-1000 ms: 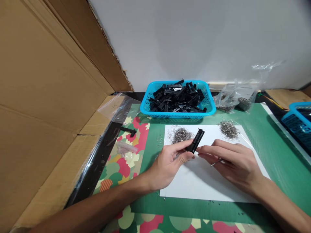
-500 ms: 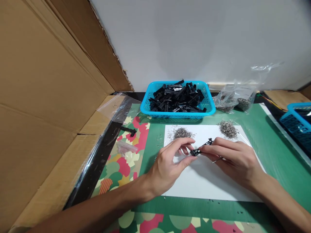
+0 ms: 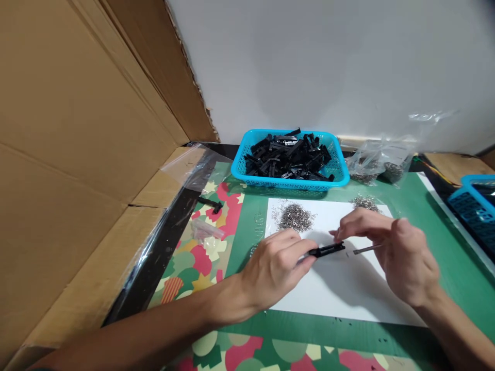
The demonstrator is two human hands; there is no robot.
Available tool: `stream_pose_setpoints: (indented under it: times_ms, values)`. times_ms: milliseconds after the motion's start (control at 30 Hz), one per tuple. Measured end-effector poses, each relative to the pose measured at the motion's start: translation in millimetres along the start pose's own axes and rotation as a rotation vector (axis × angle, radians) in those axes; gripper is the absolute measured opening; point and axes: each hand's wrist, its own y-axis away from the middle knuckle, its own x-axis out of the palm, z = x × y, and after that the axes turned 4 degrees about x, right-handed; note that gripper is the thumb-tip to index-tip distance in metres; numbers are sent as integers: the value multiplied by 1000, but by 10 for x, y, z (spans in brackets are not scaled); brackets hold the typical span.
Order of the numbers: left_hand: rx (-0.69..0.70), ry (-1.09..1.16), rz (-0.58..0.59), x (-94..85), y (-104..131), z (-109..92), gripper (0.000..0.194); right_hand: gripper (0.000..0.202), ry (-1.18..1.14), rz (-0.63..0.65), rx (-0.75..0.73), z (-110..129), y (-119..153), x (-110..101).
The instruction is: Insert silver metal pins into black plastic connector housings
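Observation:
My left hand (image 3: 276, 260) is closed around one end of a slim black plastic part (image 3: 328, 250), which points right above a white sheet (image 3: 328, 293). Opposite it, my right hand (image 3: 398, 252) holds a thin metal rod-like tool (image 3: 367, 249), its tip directed left, just short of the part. The right fingertips are at or very near the part's free end; whether they touch it I cannot tell. A pile of small metal pins (image 3: 297, 217) lies on the sheet behind my left hand. A second metal pile (image 3: 365, 202) is partly hidden behind my right hand.
A blue basket (image 3: 290, 184) full of black plastic parts stands at the back. Plastic bags (image 3: 381, 159) with metal pieces sit right of it. Another blue basket (image 3: 474, 203) is at the right edge. A single black part (image 3: 211, 204) lies left, near cardboard (image 3: 77, 154).
The black part has turned, and my left hand now grips it with the fingers over its end. My right hand has let go of its middle and drawn back right, keeping the tool.

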Motion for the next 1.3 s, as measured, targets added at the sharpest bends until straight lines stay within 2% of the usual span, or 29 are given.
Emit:
stream_pose_setpoints:
  times_ms: [167,233,467,1133,1300]
  values:
    - [85,-59,46,6,-14,-17,15,72,89,-67,197,65,-43,125]
    - [108,-60,51,11,-22,-18,16,72,124,-67,215,89,-57,204]
    - [161,-72,67,55,-23,-14,21,80,239,-86,90,96,-135,420]
    - [246,-146,125,36,-58,-3,27,75,423,-41,-112,34,-104,456]
    - [258,-145,108,79,-52,22,24,74,399,26,-114,25,-91,457]
